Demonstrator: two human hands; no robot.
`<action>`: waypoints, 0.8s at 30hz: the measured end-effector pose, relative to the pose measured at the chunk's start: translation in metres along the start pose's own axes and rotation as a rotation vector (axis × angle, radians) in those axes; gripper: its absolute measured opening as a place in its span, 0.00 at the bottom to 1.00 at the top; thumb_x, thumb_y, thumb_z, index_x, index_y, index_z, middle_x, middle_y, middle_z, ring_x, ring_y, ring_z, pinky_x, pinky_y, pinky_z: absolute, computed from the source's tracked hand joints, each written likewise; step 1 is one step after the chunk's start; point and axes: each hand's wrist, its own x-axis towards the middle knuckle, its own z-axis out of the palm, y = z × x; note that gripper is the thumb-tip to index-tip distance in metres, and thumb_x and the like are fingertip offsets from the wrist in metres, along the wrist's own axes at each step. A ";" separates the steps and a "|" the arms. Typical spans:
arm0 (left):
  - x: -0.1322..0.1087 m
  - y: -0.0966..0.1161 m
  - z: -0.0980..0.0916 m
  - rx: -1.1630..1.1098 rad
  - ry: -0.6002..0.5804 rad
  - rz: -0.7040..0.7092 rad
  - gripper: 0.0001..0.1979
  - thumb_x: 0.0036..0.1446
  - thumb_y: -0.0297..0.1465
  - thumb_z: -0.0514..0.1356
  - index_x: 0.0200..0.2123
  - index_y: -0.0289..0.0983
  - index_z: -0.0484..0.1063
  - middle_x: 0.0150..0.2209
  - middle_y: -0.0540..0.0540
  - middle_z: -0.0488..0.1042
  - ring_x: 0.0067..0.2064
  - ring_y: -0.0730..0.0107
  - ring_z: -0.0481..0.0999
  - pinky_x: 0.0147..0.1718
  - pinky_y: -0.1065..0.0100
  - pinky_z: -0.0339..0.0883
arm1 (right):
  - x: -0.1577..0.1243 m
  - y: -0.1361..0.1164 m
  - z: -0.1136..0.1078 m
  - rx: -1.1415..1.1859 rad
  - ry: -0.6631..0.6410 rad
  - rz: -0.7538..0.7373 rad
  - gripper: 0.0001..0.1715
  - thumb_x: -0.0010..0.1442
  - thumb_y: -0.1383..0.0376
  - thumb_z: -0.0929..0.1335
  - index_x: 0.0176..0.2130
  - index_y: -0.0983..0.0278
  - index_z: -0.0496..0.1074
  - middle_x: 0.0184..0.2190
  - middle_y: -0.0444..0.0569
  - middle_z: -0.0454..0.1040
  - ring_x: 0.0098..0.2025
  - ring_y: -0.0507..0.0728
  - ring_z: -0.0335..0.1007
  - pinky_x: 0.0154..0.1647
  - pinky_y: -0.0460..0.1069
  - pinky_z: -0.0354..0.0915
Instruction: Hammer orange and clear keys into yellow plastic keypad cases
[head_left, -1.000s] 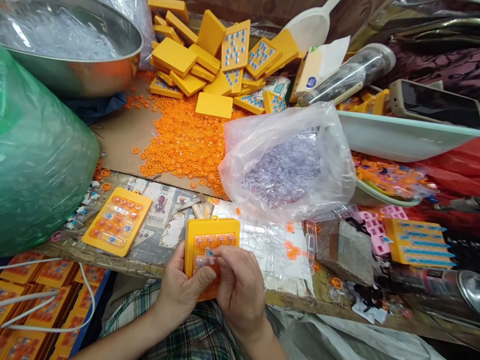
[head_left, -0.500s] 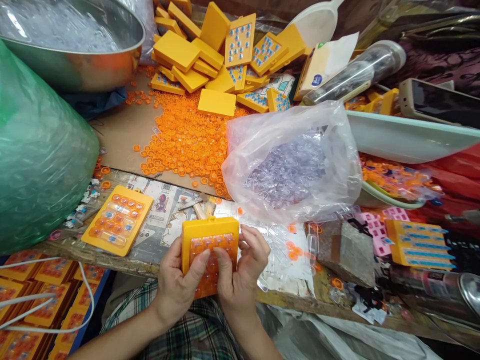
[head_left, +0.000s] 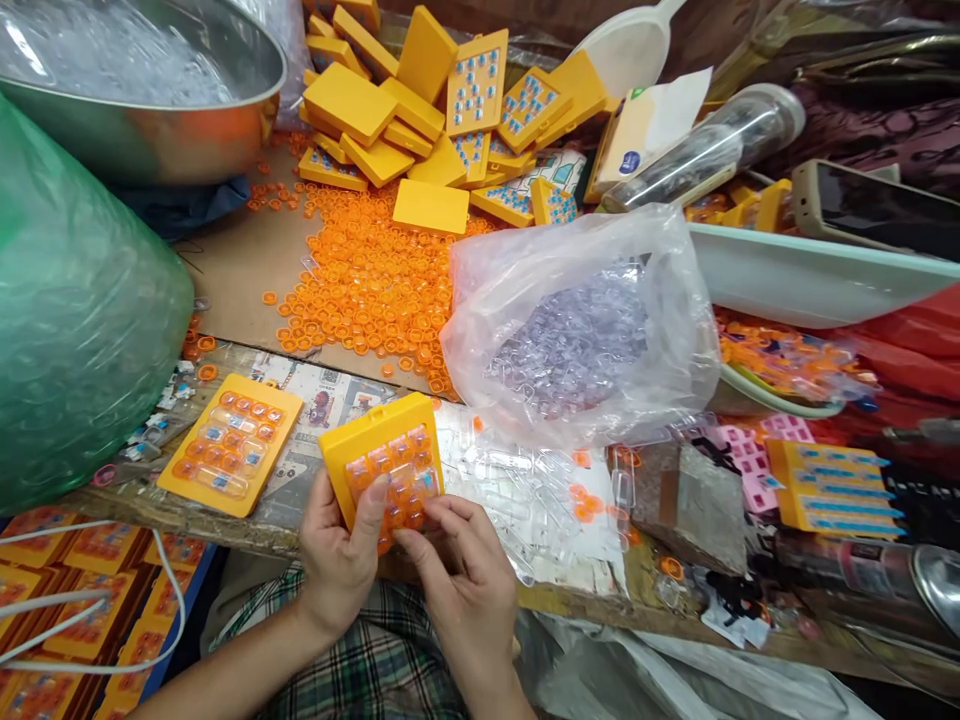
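Because the little orange caps only seat when pressed from the face, I grip the yellow tray (head_left: 382,462) tilted toward me in my left hand (head_left: 337,560), thumb clamped across its lower rows, just above the bench edge (head_left: 225,520). My right hand (head_left: 461,580) has its fingertips drawn together against the tray's lower right corner. Whether they pinch a loose piece I cannot tell, and both hands hide the tray's bottom rows.

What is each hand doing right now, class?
Left hand: closed around the yellow tray, thumb on its face.
Right hand: fingertips pressing on the tray's lower edge; grip cannot be told.
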 end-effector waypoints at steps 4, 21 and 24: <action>-0.009 0.000 -0.002 0.056 -0.034 0.023 0.17 0.53 0.39 0.64 0.41 0.37 0.66 0.35 0.47 0.78 0.34 0.69 0.79 0.35 0.72 0.73 | 0.002 -0.005 0.001 -0.002 0.004 0.007 0.05 0.52 0.70 0.72 0.33 0.63 0.73 0.31 0.46 0.73 0.29 0.51 0.70 0.27 0.45 0.70; -0.005 -0.011 -0.014 0.049 0.064 -0.118 0.18 0.54 0.41 0.63 0.43 0.37 0.65 0.35 0.49 0.76 0.34 0.71 0.76 0.34 0.72 0.72 | -0.009 0.003 0.017 -0.010 0.033 -0.093 0.06 0.52 0.72 0.71 0.30 0.63 0.69 0.29 0.46 0.73 0.29 0.52 0.71 0.26 0.47 0.70; 0.001 -0.012 -0.017 0.011 0.056 -0.160 0.18 0.54 0.42 0.62 0.43 0.38 0.66 0.36 0.48 0.75 0.35 0.70 0.76 0.34 0.70 0.72 | -0.010 -0.001 0.022 -0.008 0.016 -0.111 0.09 0.53 0.73 0.71 0.27 0.62 0.67 0.27 0.44 0.72 0.28 0.52 0.70 0.28 0.47 0.69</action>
